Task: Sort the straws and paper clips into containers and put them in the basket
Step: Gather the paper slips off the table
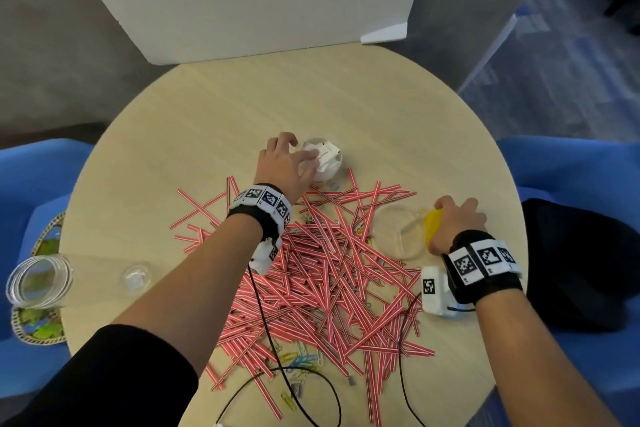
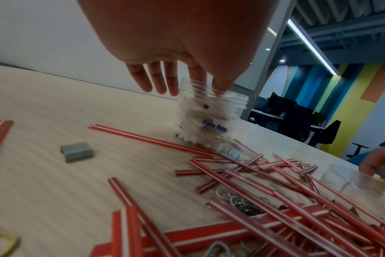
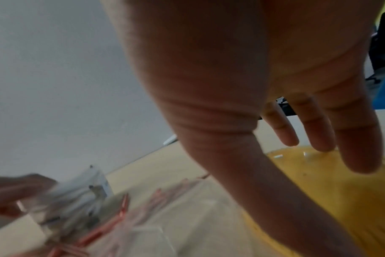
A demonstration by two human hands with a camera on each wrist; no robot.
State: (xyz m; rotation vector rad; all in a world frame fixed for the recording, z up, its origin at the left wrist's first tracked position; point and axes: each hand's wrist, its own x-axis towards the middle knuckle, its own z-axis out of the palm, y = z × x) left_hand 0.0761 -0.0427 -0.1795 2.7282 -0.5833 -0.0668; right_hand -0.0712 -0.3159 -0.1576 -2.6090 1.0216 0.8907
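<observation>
Clear jar (image 2: 209, 118) stands upright under left hand's fingers (image 2: 196, 76).

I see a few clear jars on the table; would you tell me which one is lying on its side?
The empty clear jar at the table's left edge lies on its side, mouth toward the camera. The jar with white paper under the left hand stands upright.

Left hand (image 1: 284, 163) reaches forward, fingers (image 2: 158, 80) extended downward; right hand (image 1: 453, 222) curled, palm down

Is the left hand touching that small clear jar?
Touching: in the left wrist view, the left hand has its thumb and forefinger dipping into the small clear jar's mouth.
</observation>
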